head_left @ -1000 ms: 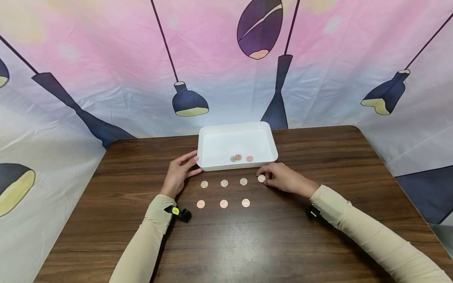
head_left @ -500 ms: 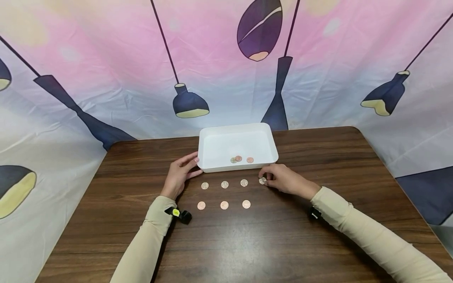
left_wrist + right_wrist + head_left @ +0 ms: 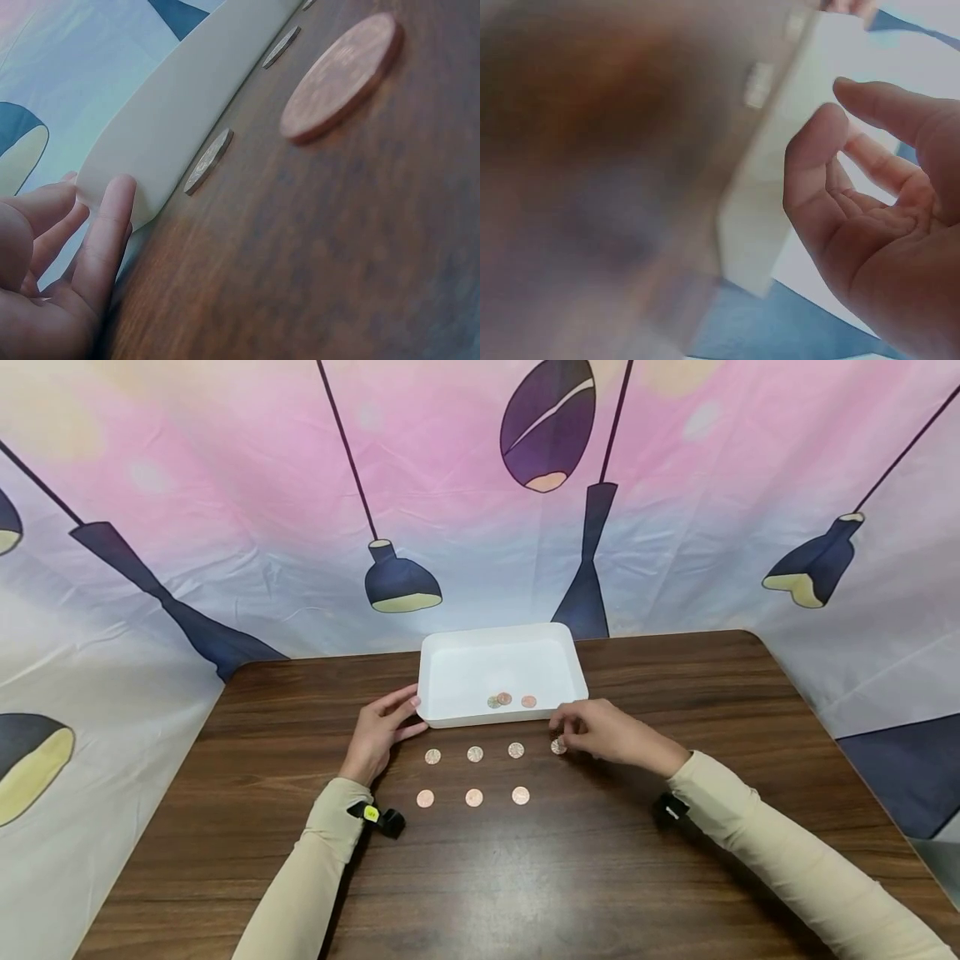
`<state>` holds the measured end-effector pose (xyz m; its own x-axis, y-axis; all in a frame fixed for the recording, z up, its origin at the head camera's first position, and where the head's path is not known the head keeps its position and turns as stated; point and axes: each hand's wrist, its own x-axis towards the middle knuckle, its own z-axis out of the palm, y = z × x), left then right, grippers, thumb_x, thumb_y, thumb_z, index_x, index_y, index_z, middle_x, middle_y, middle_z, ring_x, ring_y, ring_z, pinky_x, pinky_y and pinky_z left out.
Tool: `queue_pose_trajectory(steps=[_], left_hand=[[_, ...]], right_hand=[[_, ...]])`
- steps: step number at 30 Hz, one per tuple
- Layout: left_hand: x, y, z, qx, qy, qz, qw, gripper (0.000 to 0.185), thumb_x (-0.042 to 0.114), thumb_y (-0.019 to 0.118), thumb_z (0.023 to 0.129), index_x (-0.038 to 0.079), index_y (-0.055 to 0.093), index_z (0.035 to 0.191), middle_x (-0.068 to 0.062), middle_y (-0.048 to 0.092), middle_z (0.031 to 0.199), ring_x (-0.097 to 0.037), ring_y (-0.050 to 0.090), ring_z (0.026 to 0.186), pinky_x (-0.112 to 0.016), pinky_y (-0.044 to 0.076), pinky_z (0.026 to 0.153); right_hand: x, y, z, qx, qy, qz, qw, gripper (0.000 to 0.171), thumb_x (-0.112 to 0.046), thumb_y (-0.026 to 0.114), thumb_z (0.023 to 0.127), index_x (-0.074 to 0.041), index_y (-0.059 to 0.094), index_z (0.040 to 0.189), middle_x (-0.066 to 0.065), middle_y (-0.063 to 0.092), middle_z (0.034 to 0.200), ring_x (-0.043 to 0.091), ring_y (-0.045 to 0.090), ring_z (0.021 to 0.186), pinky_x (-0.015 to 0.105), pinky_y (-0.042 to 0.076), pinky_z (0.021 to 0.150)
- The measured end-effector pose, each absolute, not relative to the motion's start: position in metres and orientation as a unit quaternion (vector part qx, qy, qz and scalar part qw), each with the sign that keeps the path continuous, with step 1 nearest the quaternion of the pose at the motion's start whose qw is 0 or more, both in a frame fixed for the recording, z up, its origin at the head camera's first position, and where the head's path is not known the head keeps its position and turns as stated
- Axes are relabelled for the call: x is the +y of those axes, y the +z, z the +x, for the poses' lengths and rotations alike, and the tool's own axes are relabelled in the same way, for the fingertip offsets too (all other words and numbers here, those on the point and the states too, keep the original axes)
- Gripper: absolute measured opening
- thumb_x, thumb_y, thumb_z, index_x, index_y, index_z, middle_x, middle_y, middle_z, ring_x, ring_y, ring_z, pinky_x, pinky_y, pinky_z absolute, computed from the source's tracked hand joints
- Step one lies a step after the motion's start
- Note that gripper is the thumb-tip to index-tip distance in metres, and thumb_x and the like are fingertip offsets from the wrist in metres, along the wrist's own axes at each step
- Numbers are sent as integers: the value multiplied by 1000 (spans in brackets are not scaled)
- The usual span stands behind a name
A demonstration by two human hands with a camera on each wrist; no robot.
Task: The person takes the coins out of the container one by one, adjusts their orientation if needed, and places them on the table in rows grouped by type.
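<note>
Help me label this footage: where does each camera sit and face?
Head: worn on head, facing forward and down at tray, coins and table; left hand and right hand show.
Left wrist: worn there, facing tray's corner; left fingers show.
Right wrist: worn there, facing tray's near wall; right fingers show.
Both wrist views share that wall.

Markings: no legible text, number, brand or sign.
Yellow label (image 3: 371, 813) on the left wrist band (image 3: 356, 808): dark marks, too small to read. Pale mark (image 3: 676, 807) on the right wrist device (image 3: 664, 811): unreadable. Far-row coins (image 3: 475, 754), near-row coins (image 3: 474, 797) and tray coins (image 3: 528, 702): face markings too small to read. Left wrist view, large copper coin (image 3: 341, 82): face blurred, markings unreadable. Right wrist view, pale coin (image 3: 758, 85): blurred, markings unreadable.
</note>
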<state>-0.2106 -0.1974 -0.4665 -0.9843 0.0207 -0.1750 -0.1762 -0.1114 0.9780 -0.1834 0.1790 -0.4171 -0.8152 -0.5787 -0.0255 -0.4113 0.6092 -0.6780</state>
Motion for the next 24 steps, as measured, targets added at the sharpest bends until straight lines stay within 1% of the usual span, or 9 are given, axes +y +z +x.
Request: queue_pose_trajectory(steps=[3, 5, 9, 11, 12, 15, 18, 21, 24], left_hand=[[-197, -466, -211, 663, 743, -62, 68, 47, 12, 66, 106, 1, 56, 151, -19, 51, 154, -21, 68, 119, -34, 64, 93], [-197, -467, -211, 663, 742, -67, 70, 47, 12, 66, 106, 2, 57, 151, -20, 52, 153, -23, 68, 120, -34, 64, 93], [-199, -467, -210, 664, 742, -69, 71, 47, 12, 66, 106, 1, 57, 151, -22, 52, 152, -21, 68, 119, -34, 63, 94], [-200, -468, -209, 667, 738, -69, 70, 47, 12, 66, 106, 1, 56, 151, -22, 52, 152, -19, 69, 116, -35, 63, 94], [-201, -468, -208, 668, 738, -69, 70, 47, 12, 66, 106, 0, 56, 151, -22, 52, 152, -17, 69, 114, -35, 63, 93], [-202, -468, -207, 669, 736, -73, 70, 47, 11, 65, 106, 1, 56, 151, -22, 53, 151, -16, 70, 113, -35, 64, 93], [-200, -468, -208, 667, 738, -72, 75, 47, 11, 65, 107, 1, 56, 152, -22, 52, 152, -18, 69, 115, -35, 64, 93], [-199, -468, -210, 667, 738, -69, 77, 48, 13, 65, 107, 3, 55, 153, -22, 50, 154, -19, 68, 118, -34, 63, 95], [-199, -468, -210, 669, 736, -72, 73, 48, 12, 64, 107, 3, 54, 153, -22, 49, 154, -18, 68, 117, -33, 63, 94]], right_hand=[[179, -401, -190, 886, -363, -270, 105, 17, 2, 66, 97, 0, 73, 112, 1, 67, 82, 11, 55, 56, 26, 51, 50], [178, -392, -195, 887, -367, -265, 92, 17, 1, 66, 98, 0, 72, 114, 2, 70, 85, 14, 58, 62, 27, 52, 54], [170, -389, -213, 886, -371, -265, 80, 21, 2, 65, 100, 0, 71, 120, 5, 71, 92, 22, 67, 84, 33, 57, 70], [164, -394, -221, 883, -380, -263, 85, 23, 3, 66, 100, 0, 71, 122, 6, 71, 96, 25, 68, 93, 35, 57, 78], [161, -398, -226, 882, -382, -261, 91, 24, 4, 66, 100, 0, 71, 122, 7, 70, 97, 26, 67, 95, 35, 56, 80], [153, -407, -238, 881, -382, -250, 127, 29, 8, 62, 98, -1, 71, 125, 11, 69, 100, 24, 64, 90, 31, 54, 76], [148, -413, -248, 884, -367, -234, 170, 35, 13, 58, 96, -1, 70, 126, 13, 68, 98, 19, 58, 78, 26, 48, 68], [143, -415, -255, 890, -355, -204, 202, 40, 16, 57, 93, -4, 71, 125, 12, 66, 93, 17, 50, 67, 25, 41, 60], [137, -418, -258, 895, -345, -189, 211, 39, 15, 59, 94, -6, 73, 124, 8, 64, 88, 14, 46, 64, 24, 39, 58]])
